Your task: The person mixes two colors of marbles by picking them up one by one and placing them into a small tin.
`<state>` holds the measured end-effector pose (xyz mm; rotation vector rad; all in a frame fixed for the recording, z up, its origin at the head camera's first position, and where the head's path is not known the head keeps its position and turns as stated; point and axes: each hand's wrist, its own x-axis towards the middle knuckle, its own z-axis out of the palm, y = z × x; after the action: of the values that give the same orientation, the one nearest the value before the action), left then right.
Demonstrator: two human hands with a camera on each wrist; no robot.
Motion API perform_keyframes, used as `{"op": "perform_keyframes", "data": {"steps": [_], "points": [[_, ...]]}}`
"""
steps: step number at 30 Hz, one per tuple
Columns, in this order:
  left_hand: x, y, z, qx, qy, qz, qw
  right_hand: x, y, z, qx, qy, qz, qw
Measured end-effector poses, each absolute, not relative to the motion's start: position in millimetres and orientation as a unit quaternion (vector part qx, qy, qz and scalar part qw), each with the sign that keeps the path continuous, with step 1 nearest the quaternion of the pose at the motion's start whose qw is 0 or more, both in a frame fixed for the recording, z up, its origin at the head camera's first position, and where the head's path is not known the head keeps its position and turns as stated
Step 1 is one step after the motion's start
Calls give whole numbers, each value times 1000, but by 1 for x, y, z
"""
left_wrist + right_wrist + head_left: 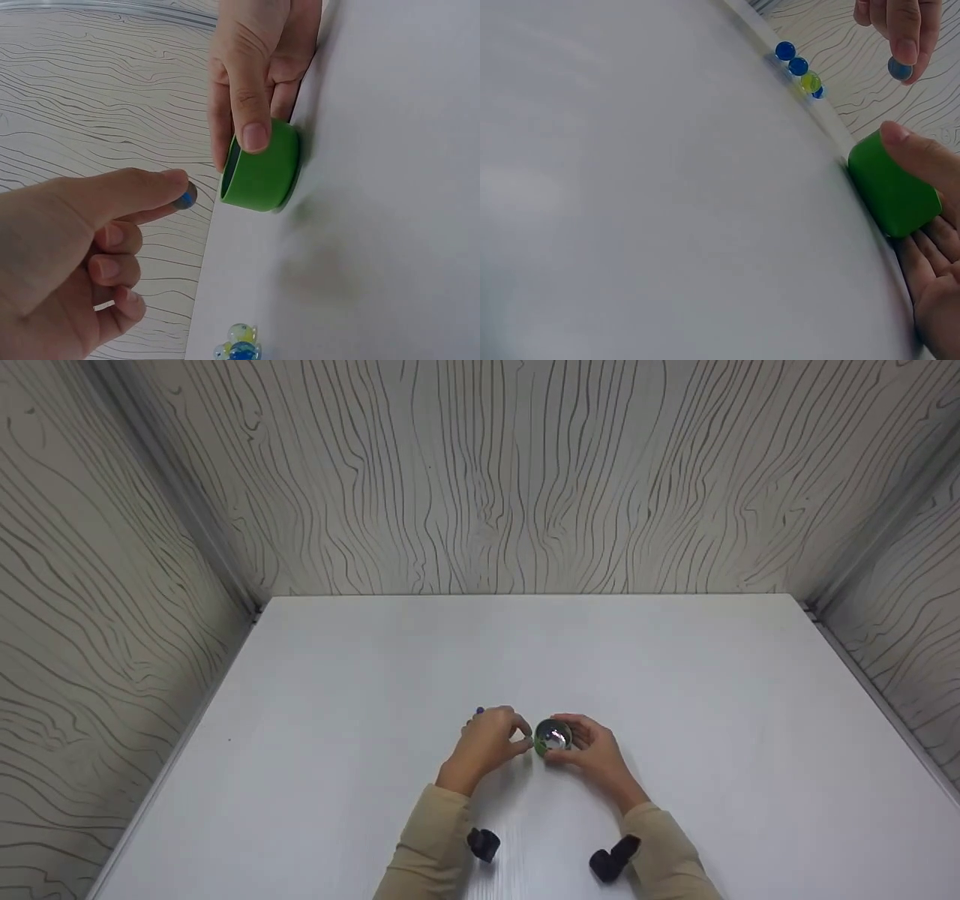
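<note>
Between thumb and forefinger my left hand pinches a blue glass marble, its other fingers loosely curled. The marble is close to the rim of a small green cup, a little above and left of it. My right hand grips this cup around its right side, thumb on the near wall and fingers on the far wall. The cup stands upright on the table, and its inside looks shiny in the head view. Several loose marbles, blue and yellow-green, lie on the table beside the left hand, mostly hidden behind it in the head view.
The white table reaches back to a wall panel with a wood-grain pattern. Similar panels stand at the left and right. Dark wrist cameras stick out from both beige sleeves.
</note>
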<state>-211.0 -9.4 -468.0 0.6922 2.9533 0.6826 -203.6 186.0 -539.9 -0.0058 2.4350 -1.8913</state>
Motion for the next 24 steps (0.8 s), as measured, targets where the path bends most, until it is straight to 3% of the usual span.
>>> {"op": "perform_keyframes", "data": {"steps": [24], "points": [[-217, -1, -468, 254, 936, 243, 14, -202, 186, -538, -4, 789, -613, 31]]}}
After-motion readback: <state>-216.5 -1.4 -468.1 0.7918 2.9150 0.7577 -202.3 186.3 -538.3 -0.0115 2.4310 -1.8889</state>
